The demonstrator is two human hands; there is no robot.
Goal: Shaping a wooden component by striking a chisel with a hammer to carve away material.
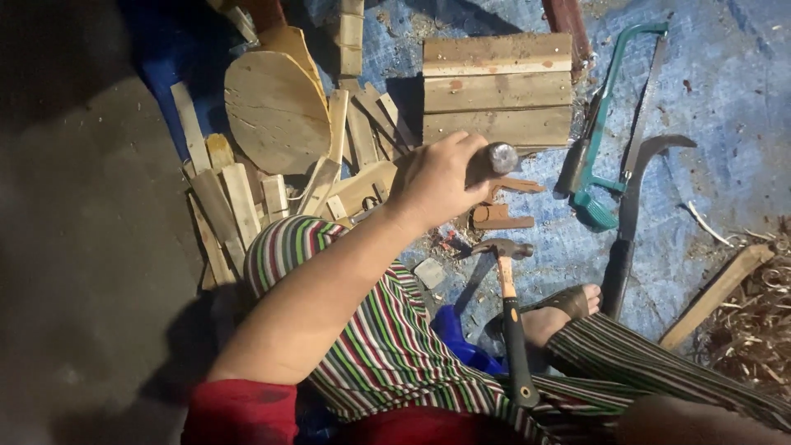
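Observation:
My left hand [437,183] reaches forward over my striped trouser leg [371,330] and is closed around a dark grey, round-ended object [499,156]; most of that object is hidden in my fist. Just beyond the fist lies a panel of three joined wooden planks [497,91]. Below it are small wood offcuts [501,218] and a claw hammer [504,251] with an orange and black handle, lying untouched on the blue tarp [725,99]. My right hand is out of frame.
A green hacksaw [606,124] and a curved dark blade [634,206] lie to the right. A round wooden disc [276,111] and several wood strips [235,206] are on the left. Wood shavings [758,330] pile at the right edge. My sandalled foot [568,309] rests near the hammer's handle.

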